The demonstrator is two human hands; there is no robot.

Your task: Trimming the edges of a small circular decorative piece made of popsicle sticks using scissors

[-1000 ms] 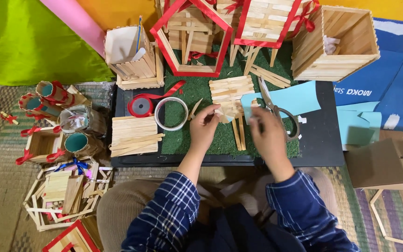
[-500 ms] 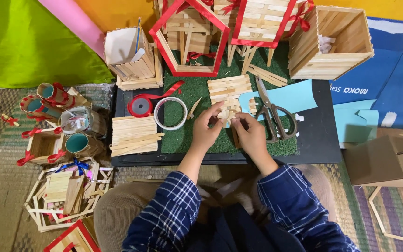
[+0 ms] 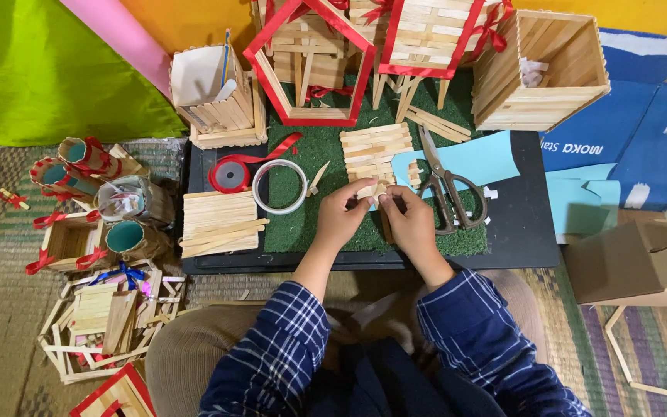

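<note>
My left hand (image 3: 340, 218) and my right hand (image 3: 408, 222) meet over the green mat (image 3: 303, 224), both pinching a small piece of wooden sticks (image 3: 374, 188) between their fingertips. Just beyond it lies a flat panel of glued sticks (image 3: 372, 148). Scissors (image 3: 445, 189) rest to the right of my right hand on a light blue paper sheet (image 3: 488, 158). A clear tape ring (image 3: 279, 186) and a red ribbon spool (image 3: 230, 176) lie to the left of my left hand.
A stack of loose sticks (image 3: 218, 222) lies on the black board (image 3: 526, 224). Stick houses with red trim (image 3: 310, 62), an open stick box (image 3: 542, 73) and a stick pen holder (image 3: 218, 96) stand behind. Finished stick crafts (image 3: 94, 208) crowd the left; a cardboard box (image 3: 642, 262) sits right.
My right hand has moved left from near the scissors to meet my left hand. Both now hold the small stick piece together, closer to the mat's middle.
</note>
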